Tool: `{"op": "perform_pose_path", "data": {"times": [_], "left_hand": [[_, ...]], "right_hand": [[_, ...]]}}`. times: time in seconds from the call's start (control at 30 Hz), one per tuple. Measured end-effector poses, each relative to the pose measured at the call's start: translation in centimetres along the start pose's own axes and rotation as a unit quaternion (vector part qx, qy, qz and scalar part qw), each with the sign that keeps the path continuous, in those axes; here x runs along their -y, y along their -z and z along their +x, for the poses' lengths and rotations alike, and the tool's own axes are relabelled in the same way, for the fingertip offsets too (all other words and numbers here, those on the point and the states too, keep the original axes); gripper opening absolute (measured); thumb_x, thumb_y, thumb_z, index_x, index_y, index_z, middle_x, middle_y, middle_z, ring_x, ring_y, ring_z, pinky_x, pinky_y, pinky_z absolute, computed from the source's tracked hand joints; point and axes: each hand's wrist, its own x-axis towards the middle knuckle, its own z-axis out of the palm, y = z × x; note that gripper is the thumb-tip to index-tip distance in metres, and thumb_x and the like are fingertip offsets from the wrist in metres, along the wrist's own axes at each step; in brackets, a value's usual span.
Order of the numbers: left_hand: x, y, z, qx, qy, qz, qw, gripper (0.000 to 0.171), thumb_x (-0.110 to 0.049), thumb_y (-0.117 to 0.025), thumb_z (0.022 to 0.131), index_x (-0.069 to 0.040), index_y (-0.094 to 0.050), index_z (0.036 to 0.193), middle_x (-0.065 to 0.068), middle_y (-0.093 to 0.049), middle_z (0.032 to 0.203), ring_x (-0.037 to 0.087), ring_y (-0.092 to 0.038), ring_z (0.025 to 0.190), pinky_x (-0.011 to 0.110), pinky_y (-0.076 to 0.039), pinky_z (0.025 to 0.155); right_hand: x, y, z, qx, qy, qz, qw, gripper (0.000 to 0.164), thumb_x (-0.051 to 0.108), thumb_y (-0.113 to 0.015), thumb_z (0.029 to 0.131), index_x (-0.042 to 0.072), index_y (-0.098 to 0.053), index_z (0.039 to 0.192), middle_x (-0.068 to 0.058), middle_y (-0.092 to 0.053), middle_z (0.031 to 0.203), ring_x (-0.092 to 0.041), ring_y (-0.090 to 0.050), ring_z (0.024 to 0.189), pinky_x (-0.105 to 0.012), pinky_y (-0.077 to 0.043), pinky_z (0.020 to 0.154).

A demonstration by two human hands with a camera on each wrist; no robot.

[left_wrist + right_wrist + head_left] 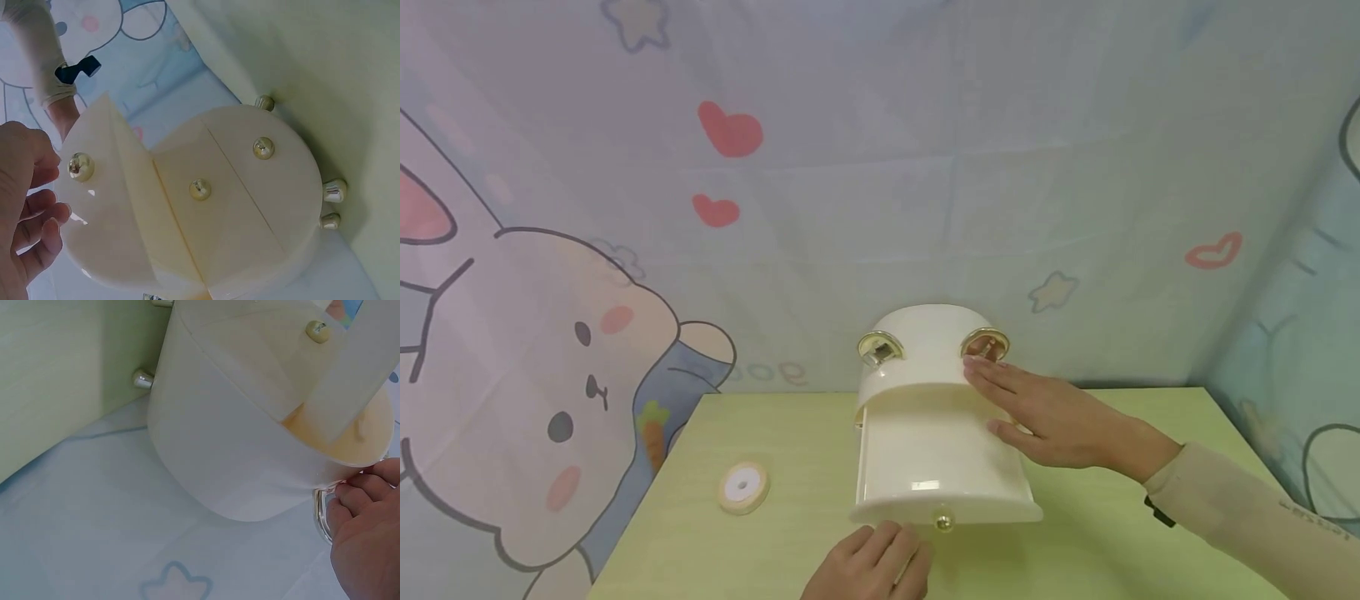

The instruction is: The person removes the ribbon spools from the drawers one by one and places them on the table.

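A glossy cream storage box (928, 346) with a rounded body stands on the table, two gold ring handles on its top. Its top drawer (936, 458) is pulled out toward me and carries a gold knob (943, 522). Two further knobbed fronts and small gold feet (334, 190) show in the left wrist view. My left hand (871, 565) is just in front of the drawer front, left of the knob, fingers loosely bent; contact is unclear. My right hand (1048, 414) rests with fairly straight fingers on the box's right side, fingertips beside the right ring handle (985, 343).
A pale ribbon roll (743, 487) with a white core lies on the light green table (797, 450), left of the box. A cloth backdrop (850, 208) printed with a rabbit, hearts and stars hangs close behind the box.
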Motion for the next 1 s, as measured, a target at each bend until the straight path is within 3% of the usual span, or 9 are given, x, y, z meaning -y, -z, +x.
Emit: {"op": "perform_pose_path", "data": {"times": [0.1,0.2,0.5,0.83,1.0], "left_hand": [[-0.6,-0.6,-0.5,0.011,-0.007,0.001,0.9999,0.044,-0.029,-0.038,0.109,-0.013,-0.072,0.088,-0.003,-0.065,0.083,0.011,-0.062,0.074,0.017,-0.05,0.06],[-1.1,-1.2,-1.1,0.013,-0.016,0.001,0.9998,0.058,-0.044,-0.03,0.113,-0.012,-0.075,0.094,-0.001,-0.07,0.09,0.013,-0.068,0.081,0.021,-0.056,0.067],[-1.6,-2.2,-1.5,0.021,-0.023,-0.009,0.9995,0.057,-0.046,-0.034,0.111,-0.011,-0.078,0.106,0.001,-0.077,0.1,0.015,-0.075,0.091,0.023,-0.06,0.072],[-1.4,-3.0,-0.8,0.022,-0.039,-0.004,0.999,0.055,-0.041,-0.032,0.112,-0.008,-0.076,0.111,0.006,-0.075,0.105,0.017,-0.073,0.095,0.024,-0.061,0.079],[-1.3,-3.5,-0.7,0.004,-0.033,0.009,0.9994,0.051,-0.034,-0.033,0.113,-0.007,-0.077,0.108,0.007,-0.075,0.104,0.018,-0.073,0.093,0.024,-0.062,0.081]], "right_hand": [[0.0,0.0,0.0,-0.002,0.002,-0.001,1.0,0.065,0.034,-0.05,0.11,0.009,-0.03,0.165,-0.009,-0.028,0.174,-0.033,-0.035,0.159,-0.051,-0.043,0.12],[-0.1,0.0,-0.1,-0.003,0.004,-0.004,1.0,0.064,0.034,-0.05,0.11,0.009,-0.03,0.165,-0.009,-0.029,0.174,-0.033,-0.036,0.158,-0.051,-0.043,0.119],[0.0,-0.1,-0.1,-0.006,0.004,-0.003,1.0,0.065,0.035,-0.05,0.11,0.009,-0.029,0.166,-0.008,-0.028,0.174,-0.032,-0.035,0.158,-0.051,-0.043,0.12],[-0.1,-0.1,-0.1,-0.011,0.003,-0.002,1.0,0.066,0.036,-0.052,0.109,0.01,-0.03,0.166,-0.008,-0.029,0.174,-0.032,-0.036,0.158,-0.05,-0.043,0.119],[-0.1,-0.2,-0.1,-0.002,-0.002,0.006,1.0,0.067,0.038,-0.051,0.11,0.012,-0.027,0.167,-0.006,-0.026,0.175,-0.03,-0.033,0.16,-0.05,-0.042,0.121]]}}
